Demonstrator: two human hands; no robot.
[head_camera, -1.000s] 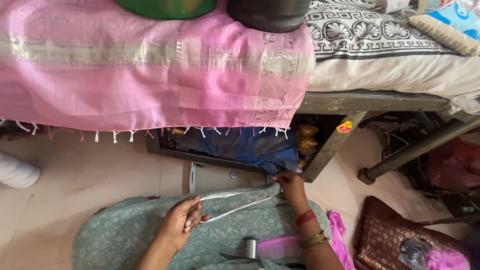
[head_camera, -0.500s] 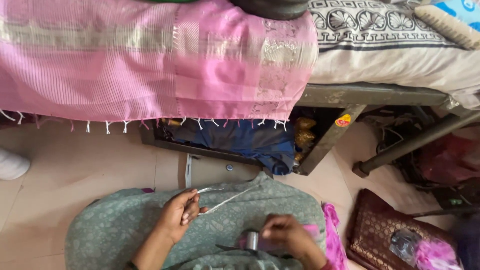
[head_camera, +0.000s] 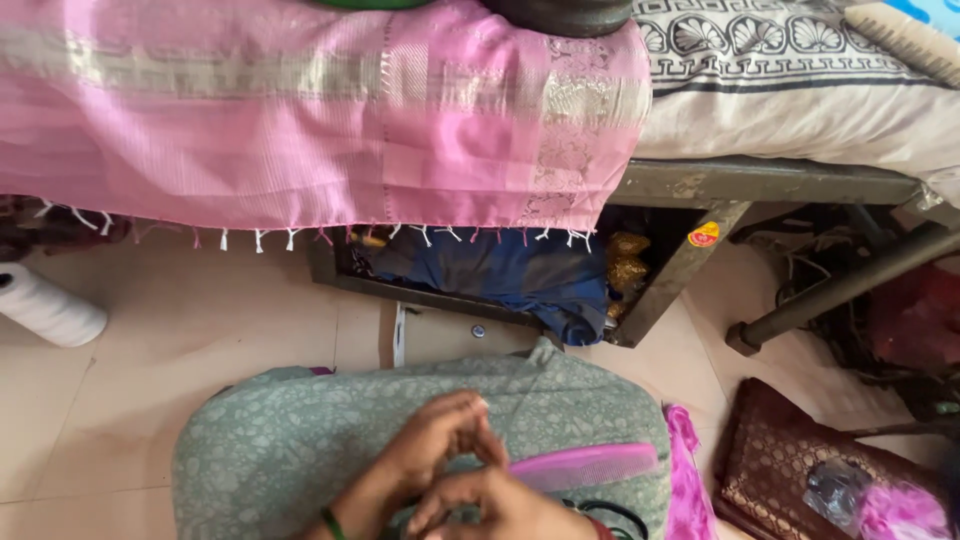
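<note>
Nearest to you, both hands meet over your lap. Your left hand (head_camera: 440, 440) has its fingers (head_camera: 468, 412) pinched narrow at the tips; what they pinch is too small to tell. Your right hand (head_camera: 490, 505) lies just below and touches the left, fingers curled; whether it grips anything cannot be told. A pink comb (head_camera: 585, 467) lies on the green patterned cloth (head_camera: 290, 450) over your lap, its near end just beside your right hand; contact cannot be confirmed.

To your right, on the floor, a maroon patterned bag (head_camera: 775, 470) carries a clear plastic wrap (head_camera: 835, 485) and a bit of pink material (head_camera: 900, 510). To your left, a white thread cone (head_camera: 48, 308) lies on its side on the tiles.

Farther out, an open box under the bed (head_camera: 660, 285) holds blue cloth (head_camera: 510, 275) and something golden (head_camera: 628, 265) at its right end. Above, a pink sari with a woven border (head_camera: 320, 110) hangs over the bed edge, tassels down, beside a patterned bedsheet (head_camera: 790, 70).
</note>
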